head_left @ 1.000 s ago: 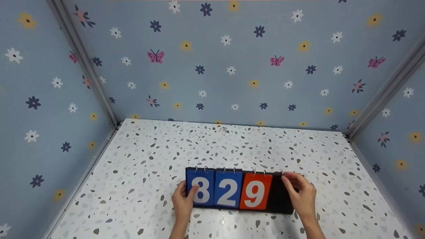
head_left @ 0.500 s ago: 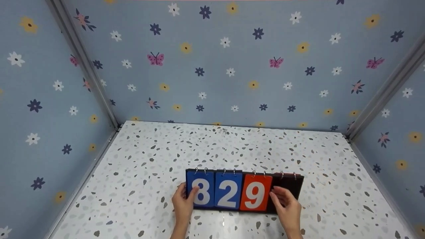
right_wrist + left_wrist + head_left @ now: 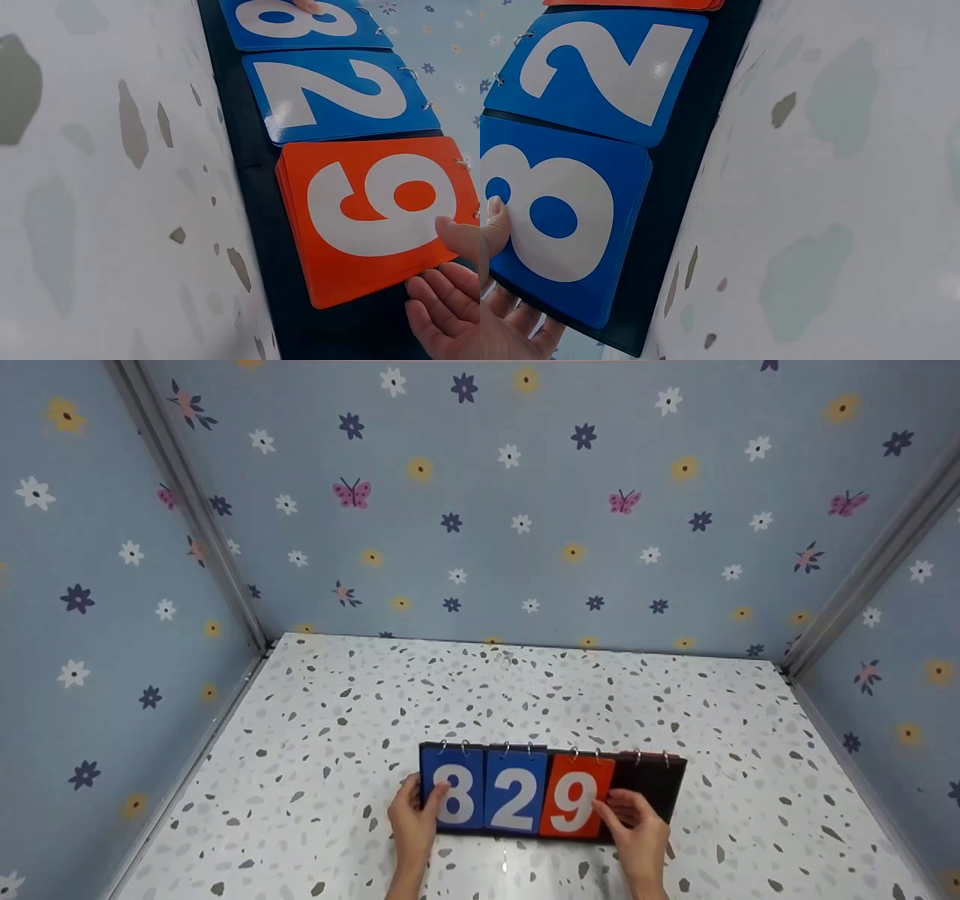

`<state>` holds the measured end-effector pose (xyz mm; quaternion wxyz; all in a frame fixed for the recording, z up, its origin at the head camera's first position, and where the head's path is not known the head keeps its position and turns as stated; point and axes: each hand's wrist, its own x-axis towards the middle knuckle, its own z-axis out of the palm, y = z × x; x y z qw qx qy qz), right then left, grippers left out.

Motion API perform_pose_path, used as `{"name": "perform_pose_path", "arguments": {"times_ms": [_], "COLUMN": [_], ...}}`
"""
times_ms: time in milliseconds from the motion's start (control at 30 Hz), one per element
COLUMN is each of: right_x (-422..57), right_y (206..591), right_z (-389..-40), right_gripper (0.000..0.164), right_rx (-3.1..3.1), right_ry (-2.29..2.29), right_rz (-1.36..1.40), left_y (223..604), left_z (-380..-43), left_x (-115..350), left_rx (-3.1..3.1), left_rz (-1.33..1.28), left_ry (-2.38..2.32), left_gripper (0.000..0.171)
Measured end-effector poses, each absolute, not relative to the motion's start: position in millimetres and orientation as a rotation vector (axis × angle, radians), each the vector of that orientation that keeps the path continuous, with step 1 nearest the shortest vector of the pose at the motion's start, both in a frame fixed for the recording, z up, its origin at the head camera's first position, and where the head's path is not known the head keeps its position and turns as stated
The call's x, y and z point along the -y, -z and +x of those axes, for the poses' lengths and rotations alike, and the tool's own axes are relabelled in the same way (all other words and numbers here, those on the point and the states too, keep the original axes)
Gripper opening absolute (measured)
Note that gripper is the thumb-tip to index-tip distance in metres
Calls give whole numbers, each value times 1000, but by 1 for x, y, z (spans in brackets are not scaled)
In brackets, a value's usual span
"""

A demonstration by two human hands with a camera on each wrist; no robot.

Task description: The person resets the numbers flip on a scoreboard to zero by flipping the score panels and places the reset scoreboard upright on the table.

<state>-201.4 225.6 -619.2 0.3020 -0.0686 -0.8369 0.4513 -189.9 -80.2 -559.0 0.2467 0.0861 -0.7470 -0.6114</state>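
A flip scoreboard (image 3: 646, 784) with a black backing leans over the table in the head view. From left to right it shows a blue 8 card (image 3: 466, 769), a blue 2 card (image 3: 515, 757) and a red-orange 9 card (image 3: 559, 787), each hung on metal rings; the fourth place shows bare black. My left hand (image 3: 412, 817) grips the left end, thumb on the 8 and fingers behind the backing. With thumb on its face and fingers curled at its edge, my right hand (image 3: 637, 829) pinches the 9 card stack, clearly seen in the right wrist view.
The speckled white table (image 3: 337, 765) extends around the scoreboard. Blue flowered panels (image 3: 487, 547) rise at the back and both sides, with grey metal posts (image 3: 191, 502) at the corners.
My right hand has left the rings at the scoreboard's upper right, moved down and left, and come onto the right edge of the 9 card. My left hand keeps its grip.
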Motion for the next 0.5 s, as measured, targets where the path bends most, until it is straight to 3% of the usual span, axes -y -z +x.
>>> {"name": "perform_pose_path", "arguments": {"times_ms": [267, 500], "right_x": [-192, -194], "right_y": [538, 533], "right_z": [-176, -178], "right_gripper": [27, 21], "right_rx": [2292, 2324], "right_ry": [-1149, -1131], "right_rz": [-303, -320], "left_y": [558, 559], "left_z": [-190, -191], "left_x": [79, 79], "left_rx": [2040, 2042], "left_rz": [267, 260], "left_ry": [1674, 1665], "left_gripper": [29, 29]}}
